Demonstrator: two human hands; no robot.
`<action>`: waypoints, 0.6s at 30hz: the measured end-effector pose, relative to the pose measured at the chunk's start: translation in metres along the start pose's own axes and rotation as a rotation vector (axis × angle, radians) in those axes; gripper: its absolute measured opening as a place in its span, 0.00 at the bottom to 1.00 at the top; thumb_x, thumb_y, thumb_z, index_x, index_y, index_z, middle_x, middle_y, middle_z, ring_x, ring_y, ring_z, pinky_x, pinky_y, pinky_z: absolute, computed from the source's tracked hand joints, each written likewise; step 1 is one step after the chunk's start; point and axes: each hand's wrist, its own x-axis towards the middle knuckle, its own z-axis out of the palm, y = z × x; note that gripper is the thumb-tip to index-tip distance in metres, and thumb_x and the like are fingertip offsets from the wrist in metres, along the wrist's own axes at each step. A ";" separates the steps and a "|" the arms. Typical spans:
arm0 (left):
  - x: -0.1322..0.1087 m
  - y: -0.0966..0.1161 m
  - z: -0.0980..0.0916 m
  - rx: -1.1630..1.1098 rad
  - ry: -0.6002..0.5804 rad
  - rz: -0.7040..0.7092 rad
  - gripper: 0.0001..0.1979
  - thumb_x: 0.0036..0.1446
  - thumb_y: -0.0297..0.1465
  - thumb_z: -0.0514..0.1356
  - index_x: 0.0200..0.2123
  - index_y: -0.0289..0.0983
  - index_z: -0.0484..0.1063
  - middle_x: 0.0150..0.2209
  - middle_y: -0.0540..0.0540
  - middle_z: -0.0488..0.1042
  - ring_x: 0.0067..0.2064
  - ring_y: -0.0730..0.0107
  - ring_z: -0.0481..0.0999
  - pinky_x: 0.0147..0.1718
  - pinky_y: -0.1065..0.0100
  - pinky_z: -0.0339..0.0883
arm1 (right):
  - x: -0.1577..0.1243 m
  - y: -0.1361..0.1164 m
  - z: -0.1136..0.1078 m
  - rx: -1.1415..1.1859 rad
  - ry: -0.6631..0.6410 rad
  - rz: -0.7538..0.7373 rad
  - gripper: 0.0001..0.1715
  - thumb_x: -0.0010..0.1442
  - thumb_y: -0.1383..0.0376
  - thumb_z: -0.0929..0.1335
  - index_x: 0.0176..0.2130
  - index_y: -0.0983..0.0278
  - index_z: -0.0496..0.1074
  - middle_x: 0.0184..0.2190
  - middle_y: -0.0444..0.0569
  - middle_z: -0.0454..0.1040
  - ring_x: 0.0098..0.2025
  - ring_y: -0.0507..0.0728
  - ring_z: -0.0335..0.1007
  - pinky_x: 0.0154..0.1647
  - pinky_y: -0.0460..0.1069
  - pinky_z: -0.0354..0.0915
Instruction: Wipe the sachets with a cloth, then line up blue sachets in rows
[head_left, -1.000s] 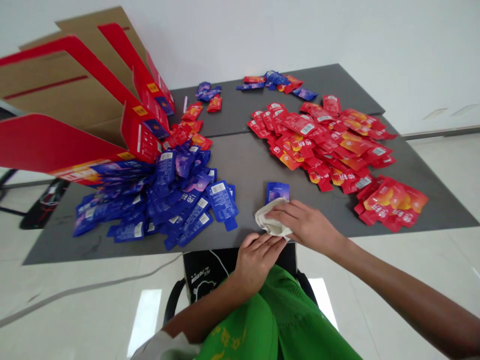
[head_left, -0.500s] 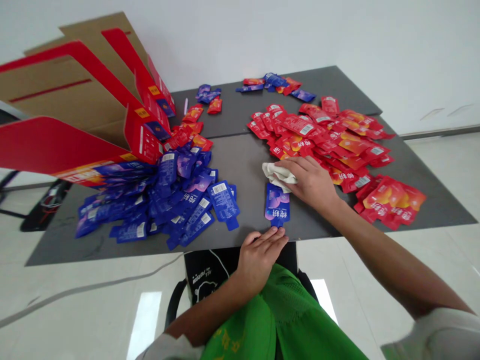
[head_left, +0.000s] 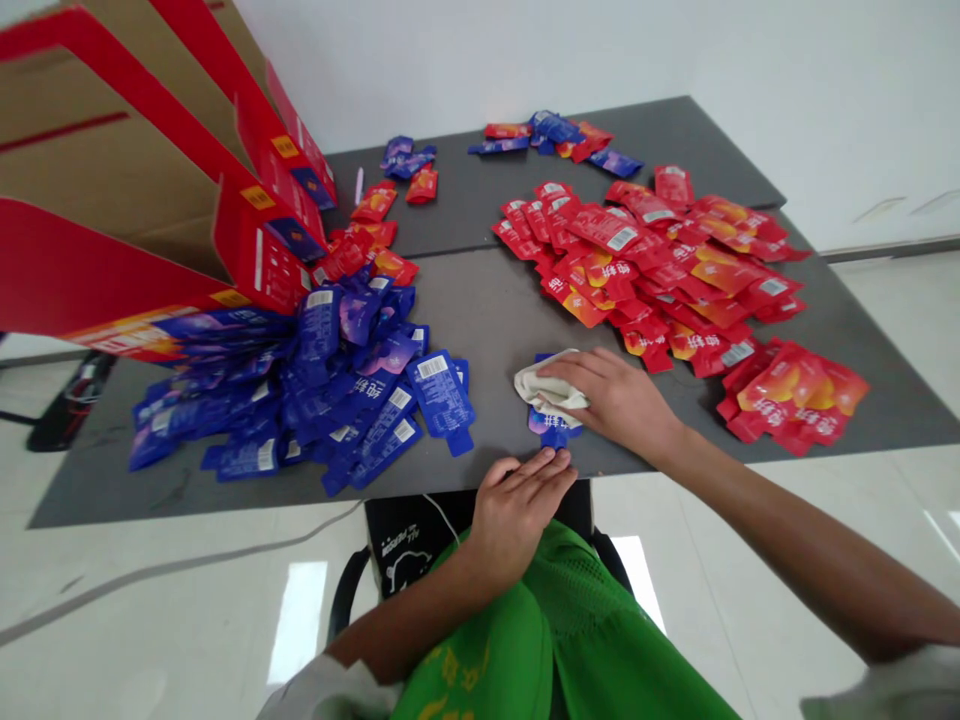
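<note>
One grey counter (head_left: 480, 310) carries red cartons (head_left: 262, 240) at ten o'clock, a blue sachet heap (head_left: 337, 390) at nine and a red sachet heap (head_left: 645, 270) at two; the hands are apart, the right hand (head_left: 615, 400) pressing a white cloth (head_left: 547, 388) onto a lone blue sachet (head_left: 553, 432) at six, the left hand (head_left: 517, 520) resting open just below at the counter's edge.

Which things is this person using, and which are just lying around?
Using: right hand on a cream cloth over a blue sachet; left hand just below it.
Lying around: blue sachet pile, red sachet pile, red cardboard carton.
</note>
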 end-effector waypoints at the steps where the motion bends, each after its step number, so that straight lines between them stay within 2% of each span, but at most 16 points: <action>1: 0.000 0.000 0.001 0.002 -0.009 -0.004 0.16 0.79 0.29 0.51 0.56 0.40 0.79 0.60 0.52 0.80 0.62 0.72 0.79 0.53 0.62 0.69 | 0.008 0.007 0.001 -0.013 0.014 0.008 0.24 0.71 0.57 0.71 0.63 0.60 0.74 0.58 0.55 0.79 0.56 0.66 0.74 0.57 0.59 0.70; 6: -0.001 0.000 0.002 -0.008 -0.009 -0.007 0.15 0.79 0.27 0.52 0.57 0.41 0.78 0.60 0.52 0.80 0.62 0.71 0.79 0.52 0.62 0.69 | 0.034 0.032 -0.002 -0.116 0.080 0.128 0.21 0.72 0.58 0.70 0.60 0.62 0.76 0.53 0.57 0.81 0.54 0.67 0.75 0.54 0.58 0.70; 9: 0.006 0.001 -0.006 -0.034 -0.018 -0.013 0.12 0.78 0.29 0.55 0.54 0.41 0.78 0.59 0.51 0.82 0.61 0.69 0.80 0.51 0.60 0.67 | 0.029 0.025 -0.013 -0.123 0.185 0.180 0.21 0.72 0.57 0.69 0.61 0.61 0.76 0.54 0.57 0.81 0.53 0.67 0.76 0.54 0.59 0.70; 12: 0.024 0.003 -0.018 -0.083 -0.017 -0.066 0.09 0.77 0.34 0.58 0.53 0.41 0.77 0.49 0.51 0.86 0.50 0.68 0.85 0.49 0.59 0.65 | 0.006 0.001 -0.024 -0.023 0.421 0.242 0.21 0.72 0.56 0.70 0.61 0.58 0.76 0.54 0.54 0.81 0.53 0.66 0.77 0.56 0.60 0.71; 14: 0.041 0.001 -0.024 -0.075 -0.009 -0.118 0.11 0.78 0.36 0.57 0.55 0.42 0.76 0.44 0.51 0.86 0.45 0.68 0.85 0.49 0.58 0.65 | -0.017 -0.016 -0.028 0.038 0.546 0.303 0.20 0.71 0.57 0.72 0.60 0.57 0.77 0.53 0.53 0.82 0.53 0.67 0.79 0.57 0.61 0.72; 16: 0.060 -0.003 -0.024 -0.006 -0.020 -0.175 0.13 0.78 0.37 0.56 0.58 0.41 0.75 0.48 0.47 0.85 0.48 0.64 0.83 0.50 0.57 0.66 | -0.041 -0.028 -0.027 0.073 0.614 0.402 0.19 0.69 0.56 0.73 0.57 0.56 0.79 0.51 0.53 0.83 0.51 0.67 0.80 0.55 0.62 0.73; 18: 0.079 -0.010 -0.019 0.105 -0.042 -0.239 0.19 0.76 0.40 0.57 0.64 0.38 0.71 0.56 0.39 0.80 0.56 0.56 0.78 0.53 0.55 0.68 | -0.063 -0.034 -0.022 0.115 0.637 0.527 0.18 0.68 0.54 0.74 0.55 0.55 0.80 0.50 0.52 0.84 0.49 0.68 0.81 0.53 0.63 0.75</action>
